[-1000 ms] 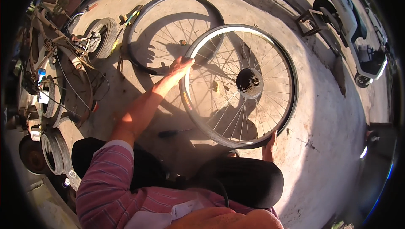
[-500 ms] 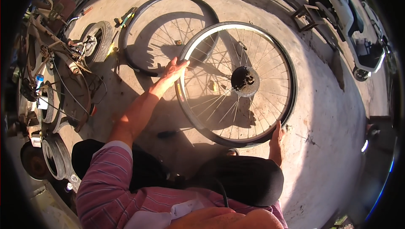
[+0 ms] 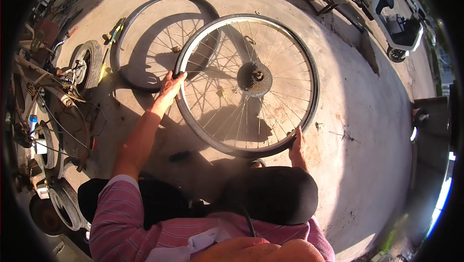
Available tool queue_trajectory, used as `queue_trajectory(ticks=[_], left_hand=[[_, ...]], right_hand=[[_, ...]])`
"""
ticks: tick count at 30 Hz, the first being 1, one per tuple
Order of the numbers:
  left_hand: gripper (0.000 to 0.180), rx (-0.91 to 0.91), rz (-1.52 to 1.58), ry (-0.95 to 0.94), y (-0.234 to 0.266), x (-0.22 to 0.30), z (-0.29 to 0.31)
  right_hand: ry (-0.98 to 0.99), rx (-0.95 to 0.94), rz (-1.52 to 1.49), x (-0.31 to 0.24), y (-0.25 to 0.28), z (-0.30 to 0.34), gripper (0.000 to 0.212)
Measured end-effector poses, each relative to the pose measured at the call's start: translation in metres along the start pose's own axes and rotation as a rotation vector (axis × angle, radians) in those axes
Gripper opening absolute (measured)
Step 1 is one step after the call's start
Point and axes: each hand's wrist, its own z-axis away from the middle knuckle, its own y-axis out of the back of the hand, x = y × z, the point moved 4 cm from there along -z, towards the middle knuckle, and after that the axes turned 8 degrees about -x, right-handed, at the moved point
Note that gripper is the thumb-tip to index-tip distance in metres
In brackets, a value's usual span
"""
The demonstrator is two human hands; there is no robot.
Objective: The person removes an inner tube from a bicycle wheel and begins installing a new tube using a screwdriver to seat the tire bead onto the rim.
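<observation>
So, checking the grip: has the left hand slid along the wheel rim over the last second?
Cannot tell: the left hand sits on the spoked wheel rim's left edge, beside the loose tyre, as before.

An outdoor bicycle repair yard: bare concrete ground (image 3: 367,117), a loose tyre (image 3: 126,44) just beyond the left hand (image 3: 170,85), stacked small wheels (image 3: 63,204) and bike parts (image 3: 53,102) to its left, a parked scooter (image 3: 382,1) far beyond the right hand (image 3: 297,147).

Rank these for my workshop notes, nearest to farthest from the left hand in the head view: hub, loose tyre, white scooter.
1. Loose tyre, on the ground just left of the left hand.
2. Hub, at the wheel's centre, to the hand's right.
3. White scooter, far off at the upper right.
</observation>
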Motion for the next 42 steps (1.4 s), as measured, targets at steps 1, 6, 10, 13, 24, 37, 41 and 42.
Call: queue_trajectory(ticks=[1, 6, 10, 13, 24, 37, 41, 42], left_hand=[[0.045, -0.066, -0.072, 0.013, -0.001, 0.009, 0.001], [0.042, -0.099, -0.182, -0.017, 0.003, 0.022, 0.003], [0.102, -0.067, -0.307, -0.009, 0.014, 0.018, 0.003], [0.060, -0.051, -0.588, -0.018, 0.038, 0.009, -0.004], [0.055, -0.359, -0.457, 0.299, 0.007, 0.042, 0.067], [0.044, -0.592, -0.377, 0.397, 0.011, 0.021, 0.076], [0.061, -0.319, -0.352, 0.202, 0.018, 0.026, 0.061], [0.067, -0.269, -0.322, 0.169, 0.016, 0.037, 0.057]], right_hand=[[-0.042, 0.006, 0.091, -0.007, 0.008, 0.002, 0.038], [0.070, 0.099, 0.321, -0.024, 0.008, -0.015, 0.032], [0.159, -0.013, 0.239, -0.010, 0.004, -0.015, 0.036], [0.048, -0.021, 0.120, -0.004, -0.003, -0.004, 0.039], [0.400, 0.081, 0.675, 0.053, 0.009, 0.060, 0.074], [1.145, -0.575, 1.269, 0.043, -0.111, 0.144, 0.065], [1.107, -0.726, 1.295, 0.046, -0.120, 0.129, 0.054], [1.119, -0.737, 1.283, 0.043, -0.120, 0.128, 0.049]])
